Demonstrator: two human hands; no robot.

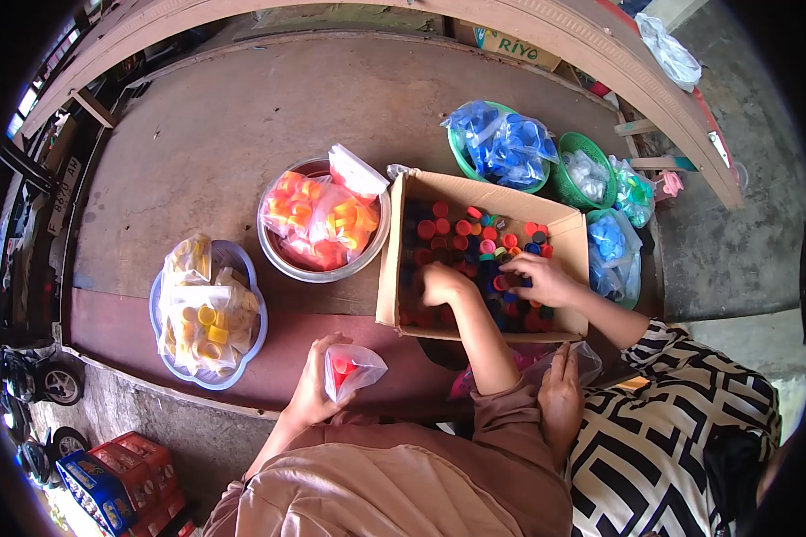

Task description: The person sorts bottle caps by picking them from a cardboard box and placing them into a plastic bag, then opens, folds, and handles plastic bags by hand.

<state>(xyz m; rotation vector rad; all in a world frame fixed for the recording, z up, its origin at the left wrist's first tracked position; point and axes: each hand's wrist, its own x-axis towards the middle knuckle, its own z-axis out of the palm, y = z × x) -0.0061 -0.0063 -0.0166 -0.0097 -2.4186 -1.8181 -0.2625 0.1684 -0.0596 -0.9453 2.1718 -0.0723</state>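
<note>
My left hand [313, 385] is closed round a small clear plastic bag [356, 369] with red caps in it, at the table's front edge. My right hand [442, 285] reaches into the left part of an open cardboard box [493, 190], its fingers over the dark and red caps; the fingertips are hidden among them. Many bottle caps [461, 242], mostly red and some blue, fill the box. In the box's right part is a co-worker's hand [537, 276], fingers bent at the caps. The co-worker's other hand [560, 394] is by a clear bag in front of the box.
Left of the box stand a metal bowl [270, 255] with bagged orange and red caps and a blue basin [258, 333] with bagged yellow caps. Behind it are green baskets [569, 190] with bagged caps. A wooden rail [331, 11] spans the far side. The co-worker sits close on the right.
</note>
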